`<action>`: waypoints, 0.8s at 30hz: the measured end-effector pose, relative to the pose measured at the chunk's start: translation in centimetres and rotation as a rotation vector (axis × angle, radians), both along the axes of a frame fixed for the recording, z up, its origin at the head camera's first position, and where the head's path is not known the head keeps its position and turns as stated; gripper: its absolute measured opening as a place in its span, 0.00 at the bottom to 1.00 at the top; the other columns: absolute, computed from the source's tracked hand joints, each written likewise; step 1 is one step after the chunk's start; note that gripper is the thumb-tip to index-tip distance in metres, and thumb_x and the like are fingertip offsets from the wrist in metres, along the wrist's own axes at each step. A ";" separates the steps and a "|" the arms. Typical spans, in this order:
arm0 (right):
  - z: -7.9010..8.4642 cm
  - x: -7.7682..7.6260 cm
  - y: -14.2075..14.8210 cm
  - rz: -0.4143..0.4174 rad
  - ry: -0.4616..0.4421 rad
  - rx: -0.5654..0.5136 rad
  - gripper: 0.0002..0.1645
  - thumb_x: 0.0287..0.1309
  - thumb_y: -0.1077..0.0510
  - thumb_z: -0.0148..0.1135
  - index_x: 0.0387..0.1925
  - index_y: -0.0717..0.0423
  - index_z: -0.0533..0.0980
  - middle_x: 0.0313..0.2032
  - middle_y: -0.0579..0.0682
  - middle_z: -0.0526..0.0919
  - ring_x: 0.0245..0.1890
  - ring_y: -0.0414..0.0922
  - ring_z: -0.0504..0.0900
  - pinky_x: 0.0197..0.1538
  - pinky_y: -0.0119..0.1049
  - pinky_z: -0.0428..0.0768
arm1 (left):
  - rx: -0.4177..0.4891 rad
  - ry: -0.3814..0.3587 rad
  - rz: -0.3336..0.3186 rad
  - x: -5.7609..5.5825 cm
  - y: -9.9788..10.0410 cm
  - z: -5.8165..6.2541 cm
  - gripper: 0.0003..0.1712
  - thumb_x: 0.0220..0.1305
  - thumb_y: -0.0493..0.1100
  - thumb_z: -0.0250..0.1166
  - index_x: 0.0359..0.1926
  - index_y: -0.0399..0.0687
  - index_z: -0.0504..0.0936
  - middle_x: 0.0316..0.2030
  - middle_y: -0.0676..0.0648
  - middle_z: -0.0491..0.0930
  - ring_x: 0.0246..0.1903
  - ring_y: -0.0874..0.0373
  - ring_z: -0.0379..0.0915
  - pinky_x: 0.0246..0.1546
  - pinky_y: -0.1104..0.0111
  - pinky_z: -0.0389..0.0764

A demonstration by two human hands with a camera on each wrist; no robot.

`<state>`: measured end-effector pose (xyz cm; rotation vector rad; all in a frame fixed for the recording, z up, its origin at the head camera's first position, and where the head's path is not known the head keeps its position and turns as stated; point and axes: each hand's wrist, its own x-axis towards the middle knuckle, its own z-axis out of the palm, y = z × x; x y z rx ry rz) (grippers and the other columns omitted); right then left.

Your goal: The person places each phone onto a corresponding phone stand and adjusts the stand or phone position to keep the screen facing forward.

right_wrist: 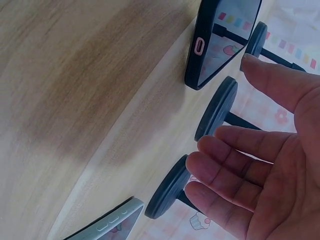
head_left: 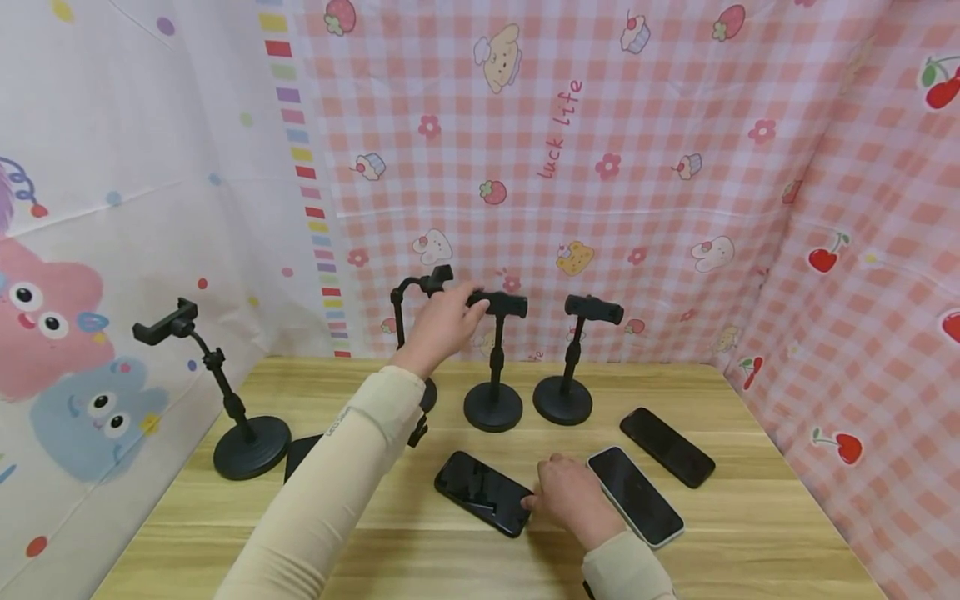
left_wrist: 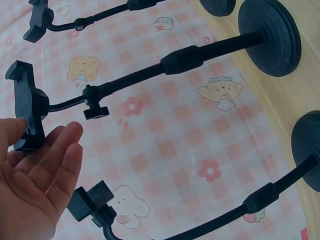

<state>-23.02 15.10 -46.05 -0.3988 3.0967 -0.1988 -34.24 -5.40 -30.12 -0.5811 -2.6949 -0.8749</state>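
My left hand is at the end of the clamp on top of a black phone stand, pinching it between thumb and fingers. The clamp holds no phone. My right hand is low over the table, beside the near end of a black-cased phone that lies screen up. In the right wrist view, that hand's thumb and fingers are spread apart with nothing between them. A white-edged phone lies just to its right.
Another black stand stands to the right, one partly behind my left arm, and one at far left. A dark phone lies at right. My left sleeve partly covers a dark flat object. Printed cloth hangs behind the table.
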 end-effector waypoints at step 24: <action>-0.7 -0.4 -0.9 0.047 -0.057 0.004 0.28 0.51 0.39 0.73 0.34 0.61 0.80 0.32 0.54 0.78 0.30 0.49 0.78 0.37 0.48 0.78 | 0.050 0.046 -0.017 1.1 -0.1 0.1 0.21 0.75 0.50 0.56 0.61 0.44 0.76 0.40 0.45 0.82 0.29 0.55 0.75 0.33 0.61 0.74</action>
